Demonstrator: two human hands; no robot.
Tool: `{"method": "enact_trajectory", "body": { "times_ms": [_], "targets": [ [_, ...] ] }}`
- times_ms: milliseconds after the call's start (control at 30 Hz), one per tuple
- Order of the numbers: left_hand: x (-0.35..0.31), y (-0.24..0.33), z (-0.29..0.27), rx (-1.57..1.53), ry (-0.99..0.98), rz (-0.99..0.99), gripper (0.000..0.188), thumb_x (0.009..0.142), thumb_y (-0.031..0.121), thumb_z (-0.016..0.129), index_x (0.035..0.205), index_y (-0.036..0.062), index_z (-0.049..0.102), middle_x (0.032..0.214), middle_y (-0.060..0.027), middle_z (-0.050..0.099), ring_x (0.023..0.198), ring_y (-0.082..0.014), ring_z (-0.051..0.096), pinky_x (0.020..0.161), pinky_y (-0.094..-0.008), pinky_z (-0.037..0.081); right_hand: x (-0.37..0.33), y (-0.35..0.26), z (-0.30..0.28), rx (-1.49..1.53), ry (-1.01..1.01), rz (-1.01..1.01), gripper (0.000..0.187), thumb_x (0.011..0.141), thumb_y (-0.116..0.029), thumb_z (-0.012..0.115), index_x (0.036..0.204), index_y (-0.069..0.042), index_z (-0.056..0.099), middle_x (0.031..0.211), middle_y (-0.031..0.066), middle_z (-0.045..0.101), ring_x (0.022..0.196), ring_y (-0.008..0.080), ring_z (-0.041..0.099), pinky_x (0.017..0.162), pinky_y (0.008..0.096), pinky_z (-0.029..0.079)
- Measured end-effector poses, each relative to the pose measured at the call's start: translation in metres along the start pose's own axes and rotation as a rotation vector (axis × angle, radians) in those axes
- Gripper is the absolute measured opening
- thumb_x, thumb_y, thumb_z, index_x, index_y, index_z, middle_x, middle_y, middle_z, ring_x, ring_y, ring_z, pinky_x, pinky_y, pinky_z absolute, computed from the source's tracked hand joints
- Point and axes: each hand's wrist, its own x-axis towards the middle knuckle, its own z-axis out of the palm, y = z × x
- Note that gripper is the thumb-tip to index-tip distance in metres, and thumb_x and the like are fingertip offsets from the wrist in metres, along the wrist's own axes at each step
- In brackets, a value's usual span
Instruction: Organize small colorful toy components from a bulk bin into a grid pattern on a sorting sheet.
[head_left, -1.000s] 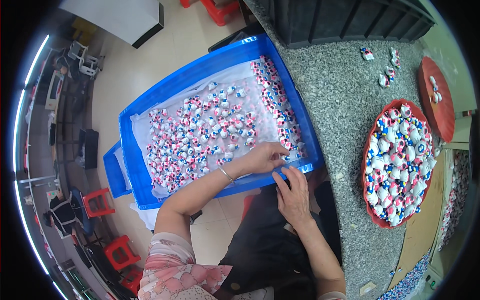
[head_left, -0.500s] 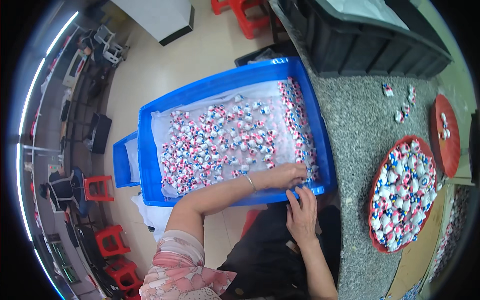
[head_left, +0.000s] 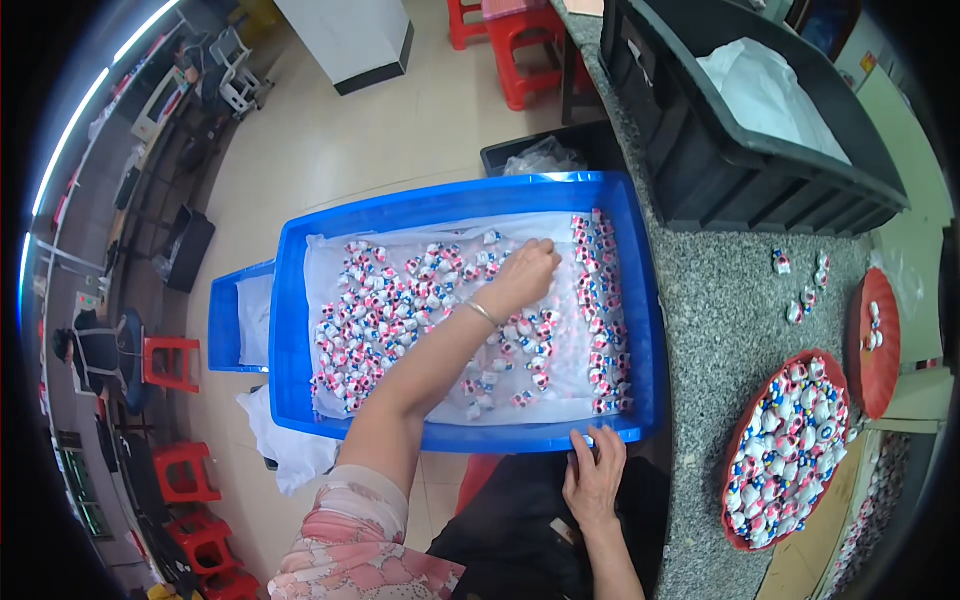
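My left hand (head_left: pixel 527 274), with a bangle at its wrist, reaches into the large blue bin (head_left: pixel 455 437), over the gap between scattered figurines and a neat row along the right side. Its fingers are curled together, facing down; whatever they hold is hidden. Small white, pink and blue figurines (head_left: pixel 380 310) lie heaped on white lining at the bin's left. Several more stand packed in the row (head_left: pixel 600 310) by the right wall. My right hand (head_left: pixel 597 475) rests at the bin's near right rim, fingers bent and apart.
On the speckled grey counter (head_left: pixel 700 310) to the right stand a red dish (head_left: pixel 733 480) heaped with figurines, a second red dish (head_left: pixel 878 385) and a black crate (head_left: pixel 780 180). A few loose figurines (head_left: pixel 793 312) lie between. Red stools (head_left: pixel 172 362) stand at the left.
My left hand has moved from the near end of the right-hand row up and left, toward the bin's far middle. The whole view has shifted; my right hand stays by the rim.
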Motion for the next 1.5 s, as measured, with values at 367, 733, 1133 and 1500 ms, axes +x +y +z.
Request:
{"method": "enact_trajectory", "body": {
  "times_ms": [367,733,1133,1500],
  "targets": [
    [0.029,-0.018,-0.004,-0.273,-0.183,-0.140,0.019,0.076,0.003,0.057,0.092,0.0013,0.066,0.104,-0.0201,0.058,0.094,-0.0387,0.061,0.084,-0.0461,0.051,0.001,0.000,0.001,-0.017,0.006,0.028,0.051,0.070,0.005,0.069,0.118,-0.008,0.062,0.119,0.0151,0.053,0.118,0.0381,0.047,0.100,0.0481,0.039],
    [0.038,-0.008,-0.007,-0.293,-0.322,0.002,0.024,0.073,-0.001,0.057,0.095,0.0018,0.066,0.104,-0.0189,0.060,0.096,-0.0390,0.061,0.086,-0.0459,0.050,0.003,0.002,0.002,-0.031,0.008,0.033,0.049,0.069,0.005,0.070,0.115,-0.009,0.065,0.117,0.0129,0.054,0.116,0.0363,0.048,0.099,0.0473,0.038],
    [0.010,-0.011,0.005,-0.376,-0.103,-0.005,0.032,0.077,-0.004,0.057,0.106,0.0074,0.065,0.098,-0.0156,0.063,0.095,-0.0361,0.062,0.083,-0.0421,0.050,0.001,0.006,0.004,-0.031,0.019,0.019,0.051,0.068,0.004,0.070,0.116,-0.010,0.064,0.117,0.0120,0.053,0.116,0.0356,0.048,0.099,0.0482,0.038],
    [0.056,-0.011,0.018,-0.088,0.416,-0.068,0.014,0.078,0.000,0.062,0.091,0.0054,0.061,0.095,-0.0105,0.060,0.093,-0.0313,0.059,0.081,-0.0408,0.050,0.000,0.006,0.004,-0.037,0.006,0.046,0.050,0.074,0.001,0.067,0.121,-0.016,0.063,0.117,0.0086,0.055,0.117,0.0321,0.048,0.098,0.0464,0.039]
  ]
}}
